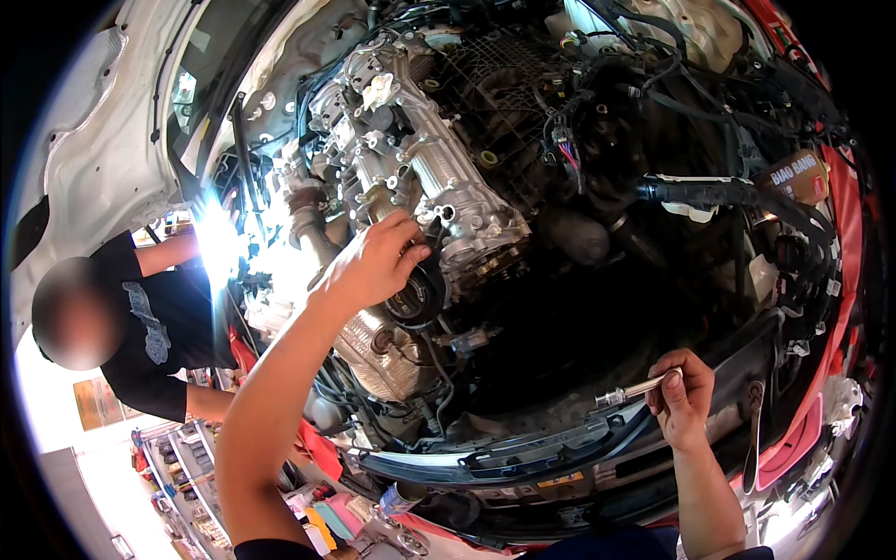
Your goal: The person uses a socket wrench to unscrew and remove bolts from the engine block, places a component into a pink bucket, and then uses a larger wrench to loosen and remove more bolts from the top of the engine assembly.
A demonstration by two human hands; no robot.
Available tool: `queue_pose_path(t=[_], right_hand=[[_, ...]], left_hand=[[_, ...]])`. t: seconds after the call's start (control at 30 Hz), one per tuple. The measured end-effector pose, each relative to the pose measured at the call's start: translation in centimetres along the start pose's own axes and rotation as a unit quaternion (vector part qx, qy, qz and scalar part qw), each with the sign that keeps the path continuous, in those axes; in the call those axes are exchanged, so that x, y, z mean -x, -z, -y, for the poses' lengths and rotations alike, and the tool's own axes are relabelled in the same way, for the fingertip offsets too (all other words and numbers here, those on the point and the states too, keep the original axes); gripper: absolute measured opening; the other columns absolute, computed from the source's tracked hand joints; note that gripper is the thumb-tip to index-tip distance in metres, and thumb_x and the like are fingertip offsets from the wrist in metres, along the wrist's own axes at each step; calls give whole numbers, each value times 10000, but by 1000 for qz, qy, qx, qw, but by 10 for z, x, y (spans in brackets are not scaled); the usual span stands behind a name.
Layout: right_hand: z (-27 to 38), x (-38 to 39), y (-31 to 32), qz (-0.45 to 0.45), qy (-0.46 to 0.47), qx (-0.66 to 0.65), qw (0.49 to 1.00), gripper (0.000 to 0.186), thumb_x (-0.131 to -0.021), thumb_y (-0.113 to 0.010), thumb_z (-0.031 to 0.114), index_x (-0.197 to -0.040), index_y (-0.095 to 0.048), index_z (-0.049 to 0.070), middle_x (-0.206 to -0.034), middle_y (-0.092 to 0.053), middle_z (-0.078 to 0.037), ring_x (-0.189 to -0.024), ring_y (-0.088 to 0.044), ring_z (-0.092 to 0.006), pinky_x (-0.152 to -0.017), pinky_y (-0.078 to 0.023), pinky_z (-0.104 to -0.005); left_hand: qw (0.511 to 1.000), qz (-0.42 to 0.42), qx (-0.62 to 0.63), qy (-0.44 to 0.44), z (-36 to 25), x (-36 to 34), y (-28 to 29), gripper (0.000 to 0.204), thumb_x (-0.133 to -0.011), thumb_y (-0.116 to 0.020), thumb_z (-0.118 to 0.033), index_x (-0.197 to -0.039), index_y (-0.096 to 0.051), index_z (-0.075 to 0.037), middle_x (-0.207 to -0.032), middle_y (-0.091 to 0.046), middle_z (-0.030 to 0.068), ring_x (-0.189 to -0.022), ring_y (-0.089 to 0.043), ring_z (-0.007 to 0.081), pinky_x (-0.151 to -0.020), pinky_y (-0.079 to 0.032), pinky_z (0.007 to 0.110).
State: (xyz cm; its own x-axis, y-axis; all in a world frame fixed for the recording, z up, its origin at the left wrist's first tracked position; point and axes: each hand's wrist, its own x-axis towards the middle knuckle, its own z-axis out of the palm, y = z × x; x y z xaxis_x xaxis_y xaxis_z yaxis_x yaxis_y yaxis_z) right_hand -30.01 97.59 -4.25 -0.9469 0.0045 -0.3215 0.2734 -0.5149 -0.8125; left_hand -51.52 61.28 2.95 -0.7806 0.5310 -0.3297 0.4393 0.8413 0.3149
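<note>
My left hand (378, 261) reaches over the silver engine (448, 173), its fingers curled together at the engine's front end, just above a round black part (411, 301). Whatever sits between those fingertips is hidden. Off to the right, above the front edge of the engine bay, my right hand (684, 397) is closed around a socket on a slim metal extension bar (639, 387). The socket end points left and touches nothing. Below my left hand lies a dimpled metal heat shield (378, 355).
At the left stands another person (163, 327) in a black shirt, arms toward the engine bay, near a glaring light (217, 243). A wrench (754, 439) rests on the front edge. Loose wiring (567, 145) and a small box (795, 177) lie at the right. Red covers (845, 252) line that side.
</note>
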Motion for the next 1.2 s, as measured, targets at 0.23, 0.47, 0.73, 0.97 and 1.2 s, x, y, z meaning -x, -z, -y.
queue_pose_path(t=[0.23, 0.47, 0.73, 0.97, 1.2], right_hand=[[-4, -2, 4, 1, 0, 2, 1000, 423, -888, -672, 397, -930, -570, -12, -746, -553, -27, -531, -504, -76, -462, -392, -201], [-3, -3, 3, -1, -7, 2, 1000, 426, -885, -672, 404, -927, -568, -6, -762, -557, -28, -537, -509, -75, -461, -397, -199], [-3, -9, -5, 64, 9, -14, 998, 327, -1007, -478, 330, -947, -475, 8, -713, -595, -104, -599, -593, -134, -534, -474, -249], [17, -39, -80, 108, -230, 62, 965, 208, -932, -431, 22, -1135, -468, -3, -687, -534, -64, -646, -608, -143, -557, -481, -277], [-45, -117, -203, 238, -187, 406, 862, 543, -927, -545, 419, -854, -656, -107, -773, -654, -281, -809, -647, -436, -725, -517, -454]], left_hand=[[991, -13, 119, -58, -4, -3, 5, 131, -843, -659, -60, -916, -583, 17, -872, -532, 135, -805, -583, 310, -696, -463, 387], [998, 14, 55, -10, 0, -2, 1, 157, -854, -658, -99, -923, -578, 18, -897, -530, 143, -844, -563, 319, -753, -452, 388], [988, -48, 103, 103, -2, 9, -16, 161, -892, -629, -128, -940, -588, 21, -937, -532, 136, -859, -581, 285, -774, -463, 357], [963, -153, 147, 165, -5, 20, -35, 172, -897, -630, -137, -945, -627, 28, -918, -588, 126, -864, -594, 235, -790, -459, 328], [973, -219, 69, -13, -10, 47, -48, 592, -777, -725, -227, -1297, -529, -22, -1308, -527, 188, -1214, -481, 379, -1016, -388, 446]])
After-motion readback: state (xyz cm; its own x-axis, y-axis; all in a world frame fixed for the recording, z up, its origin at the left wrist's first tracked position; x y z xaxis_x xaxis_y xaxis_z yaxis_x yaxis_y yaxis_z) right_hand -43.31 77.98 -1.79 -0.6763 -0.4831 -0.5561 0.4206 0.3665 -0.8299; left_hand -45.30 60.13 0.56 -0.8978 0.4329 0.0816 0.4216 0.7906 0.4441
